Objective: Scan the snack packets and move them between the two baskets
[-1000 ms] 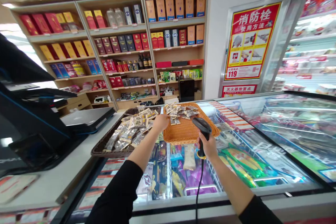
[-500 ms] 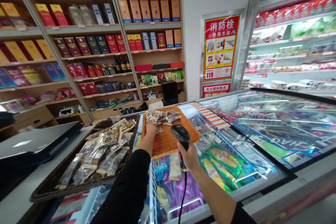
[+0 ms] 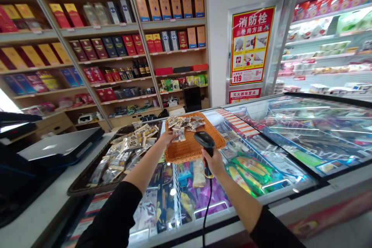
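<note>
Since the earlier frame, the left hand (image 3: 167,138) has drawn leftward to the orange basket's (image 3: 188,149) left edge, fingertips at a small packet (image 3: 179,135); whether they pinch it, I cannot tell. The right hand's (image 3: 213,161) grip wraps the scanner (image 3: 204,139) before the basket's right side, handle near upright, head pointing left and away; its cord (image 3: 207,205) hangs below.

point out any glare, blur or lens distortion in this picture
In the head view: light streaks glare on the freezer glass; a pale spot shines on the silver plate; the shelf upright slants, probably lens distortion; the lit right shelves look soft, as does lettering on the packets.
</note>
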Demonstrator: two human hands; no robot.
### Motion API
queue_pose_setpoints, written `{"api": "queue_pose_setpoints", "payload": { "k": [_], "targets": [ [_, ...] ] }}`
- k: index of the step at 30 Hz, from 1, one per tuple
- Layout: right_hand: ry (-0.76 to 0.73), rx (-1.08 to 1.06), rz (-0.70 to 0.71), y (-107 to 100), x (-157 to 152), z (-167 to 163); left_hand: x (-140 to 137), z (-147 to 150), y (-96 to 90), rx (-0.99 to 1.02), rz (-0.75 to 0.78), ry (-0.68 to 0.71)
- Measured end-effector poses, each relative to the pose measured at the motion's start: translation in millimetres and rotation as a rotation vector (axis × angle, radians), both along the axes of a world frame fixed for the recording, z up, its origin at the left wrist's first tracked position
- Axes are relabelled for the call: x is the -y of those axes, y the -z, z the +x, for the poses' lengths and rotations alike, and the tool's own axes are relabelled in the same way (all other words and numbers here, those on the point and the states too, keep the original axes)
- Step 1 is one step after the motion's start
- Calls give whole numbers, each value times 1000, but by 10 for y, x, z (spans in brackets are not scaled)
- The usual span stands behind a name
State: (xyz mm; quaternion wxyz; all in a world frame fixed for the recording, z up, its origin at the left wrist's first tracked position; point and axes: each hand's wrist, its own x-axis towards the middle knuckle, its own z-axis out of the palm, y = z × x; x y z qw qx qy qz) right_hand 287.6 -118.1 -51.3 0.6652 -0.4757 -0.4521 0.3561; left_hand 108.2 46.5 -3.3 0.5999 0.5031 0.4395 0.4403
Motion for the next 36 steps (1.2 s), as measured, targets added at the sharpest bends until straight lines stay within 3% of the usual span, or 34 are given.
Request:
{"api": "queue_pose_setpoints", "payload": {
  "k": [3,6,12,19,31,34,36],
  "targets": [
    [-181,-21,-8,3,68,-124,229,-198,-45,38,-80,25],
    [-272,46,0,-8,155,-277,376,-268,-54,147,7,24],
    [-197,165,10,-16,232,-383,403,-233,-38,271,19,-23],
    [-191,214,-12,-7,226,-367,374,-222,-3,302,62,113],
    [-194,181,-21,3,213,-382,338,-232,17,295,81,112],
    [-199,141,-31,26,186,-378,332,-210,39,245,106,67],
    [-203,86,-47,42,166,-362,350,-186,36,179,198,-41]
  ]
}}
